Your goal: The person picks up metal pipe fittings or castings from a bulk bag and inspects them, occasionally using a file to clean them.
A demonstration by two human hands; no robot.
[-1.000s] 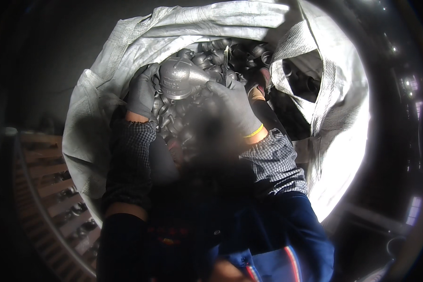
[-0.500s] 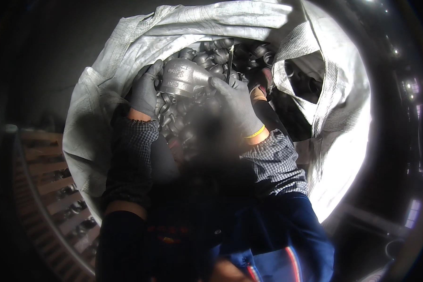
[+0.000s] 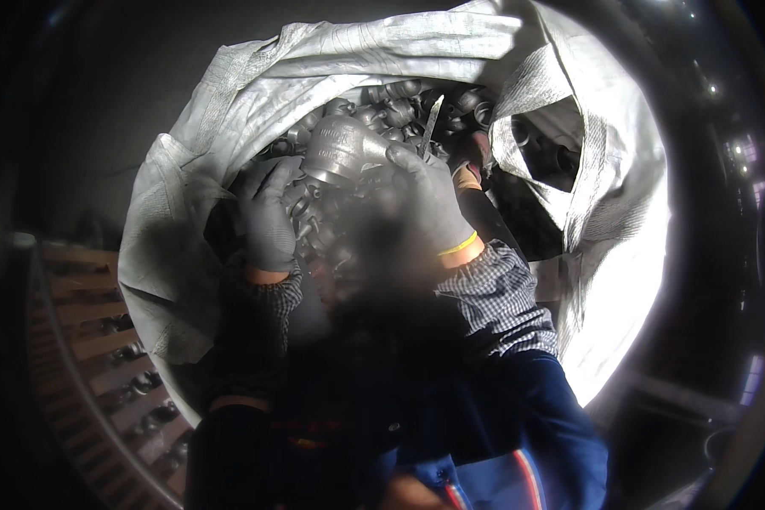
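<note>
A grey cast metal pipe fitting (image 3: 336,146), wide at one end with raised lettering and narrowing to a neck, is held up over the heap. My gloved right hand (image 3: 433,191) closes round its neck, thumb on top. From the same hand a thin, flat metal tool (image 3: 433,123) sticks up; its lower part is hidden by the fingers. My gloved left hand (image 3: 270,217) is just below and left of the fitting's wide rim, fingers stretched upward; whether the fingertips touch the rim I cannot tell.
Many loose grey fittings (image 3: 399,112) fill a large white woven bag (image 3: 174,246) with loop straps (image 3: 582,161). Another person's gloved hand (image 3: 476,153) reaches in beyond my right hand. At left is a slatted wooden rack (image 3: 102,344) with fittings below the slats.
My left hand has moved down from the fitting's left side. The fitting has turned and tilted in my right hand, and the thin tool now leans to the right.
</note>
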